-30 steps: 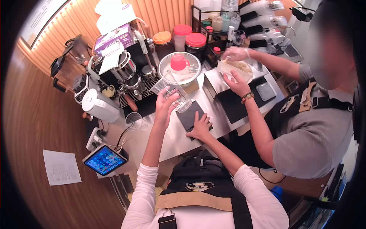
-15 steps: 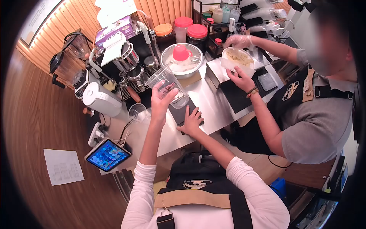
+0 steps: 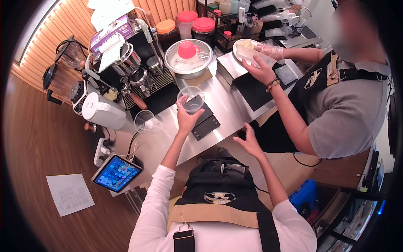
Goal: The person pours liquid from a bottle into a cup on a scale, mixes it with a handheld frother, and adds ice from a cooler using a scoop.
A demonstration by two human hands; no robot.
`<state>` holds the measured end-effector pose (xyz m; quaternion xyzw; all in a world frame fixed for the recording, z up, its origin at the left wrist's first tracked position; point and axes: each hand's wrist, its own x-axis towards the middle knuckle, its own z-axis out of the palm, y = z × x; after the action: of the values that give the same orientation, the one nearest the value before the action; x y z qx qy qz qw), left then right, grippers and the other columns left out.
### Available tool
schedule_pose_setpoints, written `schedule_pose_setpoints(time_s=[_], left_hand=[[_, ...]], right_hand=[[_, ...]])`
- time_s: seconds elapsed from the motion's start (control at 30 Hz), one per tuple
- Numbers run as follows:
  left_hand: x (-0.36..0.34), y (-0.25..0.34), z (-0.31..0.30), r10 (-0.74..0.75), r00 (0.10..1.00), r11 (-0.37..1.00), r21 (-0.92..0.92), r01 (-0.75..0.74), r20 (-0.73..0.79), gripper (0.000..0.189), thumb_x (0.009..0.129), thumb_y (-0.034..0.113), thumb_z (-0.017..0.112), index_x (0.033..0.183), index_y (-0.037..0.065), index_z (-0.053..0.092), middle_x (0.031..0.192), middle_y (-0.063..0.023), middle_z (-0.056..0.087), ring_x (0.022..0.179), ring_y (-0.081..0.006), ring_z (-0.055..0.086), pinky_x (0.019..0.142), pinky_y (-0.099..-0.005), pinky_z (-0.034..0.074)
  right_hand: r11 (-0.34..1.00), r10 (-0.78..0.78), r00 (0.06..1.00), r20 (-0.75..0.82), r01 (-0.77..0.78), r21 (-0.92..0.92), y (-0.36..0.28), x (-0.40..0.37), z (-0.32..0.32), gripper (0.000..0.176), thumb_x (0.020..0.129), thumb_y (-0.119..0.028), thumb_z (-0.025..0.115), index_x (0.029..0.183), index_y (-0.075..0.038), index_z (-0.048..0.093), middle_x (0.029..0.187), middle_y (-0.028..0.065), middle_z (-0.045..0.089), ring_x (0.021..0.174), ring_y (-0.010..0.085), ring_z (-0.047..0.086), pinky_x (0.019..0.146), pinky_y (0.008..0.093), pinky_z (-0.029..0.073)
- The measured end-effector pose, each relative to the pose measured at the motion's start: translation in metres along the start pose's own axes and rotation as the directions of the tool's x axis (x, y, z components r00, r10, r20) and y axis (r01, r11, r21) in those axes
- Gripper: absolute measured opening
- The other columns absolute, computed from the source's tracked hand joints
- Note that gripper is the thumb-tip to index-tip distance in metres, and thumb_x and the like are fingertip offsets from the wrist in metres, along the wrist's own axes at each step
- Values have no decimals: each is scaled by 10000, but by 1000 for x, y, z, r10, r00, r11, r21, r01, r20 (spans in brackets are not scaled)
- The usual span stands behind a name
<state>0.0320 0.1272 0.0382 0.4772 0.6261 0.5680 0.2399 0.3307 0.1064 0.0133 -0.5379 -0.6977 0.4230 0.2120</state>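
Observation:
My left hand [image 3: 188, 119] is wrapped round a clear plastic cup [image 3: 192, 98], which stands upright over the black scale [image 3: 205, 126]. Whether the cup's base touches the scale I cannot make out. Past the front edge of the steel counter hangs my right hand [image 3: 250, 143], fingers apart and holding nothing. A second clear cup [image 3: 147, 122] is on the counter left of my left hand. Behind the scale sits a metal bowl [image 3: 189, 69] of pale contents, with a red measuring cup [image 3: 187, 50] in it.
At the left stand a white kettle [image 3: 103, 111], a tablet [image 3: 117, 172] and an espresso machine [image 3: 136, 77]. Lidded jars [image 3: 204, 27] line the back. On the right, a co-worker's hands [image 3: 263, 69] hold a white bowl [image 3: 245, 49] above a black mat [image 3: 256, 90].
The cup in my left hand went from tilted to upright over the scale. My right hand left the scale and moved right, past the counter edge. The co-worker's gloved hand moved to the bowl.

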Motion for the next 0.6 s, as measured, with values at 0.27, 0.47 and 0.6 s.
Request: schedule_pose_setpoints(time_s=[0.27, 0.47, 0.6], left_hand=[[-4, -19, 5, 222, 930, 954, 261, -146, -293, 819, 643, 148, 849, 1314, 15, 397, 1227, -158, 485, 1205, -316, 458, 1041, -411, 370], [48, -48, -12, 53, 847, 916, 363, 170, -529, 822, 634, 171, 847, 1321, 25, 419, 1238, -185, 488, 1164, -365, 452, 1002, -446, 369], [38, -69, -18, -75, 834, 920, 285, 269, -546, 795, 648, 195, 847, 1302, 16, 431, 1239, -177, 508, 1201, -345, 447, 1025, -444, 351]], right_hand=[[940, 333, 924, -187, -309, 146, 21, -70, -44, 817, 835, -293, 710, 1443, 1, 249, 1401, 258, 353, 1247, 343, 434, 1020, 403, 392], [986, 164, 986, -19, -164, 32, -10, -54, -30, 852, 844, -283, 703, 1466, -21, 184, 1439, 259, 289, 1257, 373, 417, 1051, 408, 366], [998, 51, 989, 139, -47, -34, -36, -44, -31, 882, 862, -280, 687, 1485, -28, 116, 1465, 261, 240, 1340, 377, 342, 1102, 413, 314]])
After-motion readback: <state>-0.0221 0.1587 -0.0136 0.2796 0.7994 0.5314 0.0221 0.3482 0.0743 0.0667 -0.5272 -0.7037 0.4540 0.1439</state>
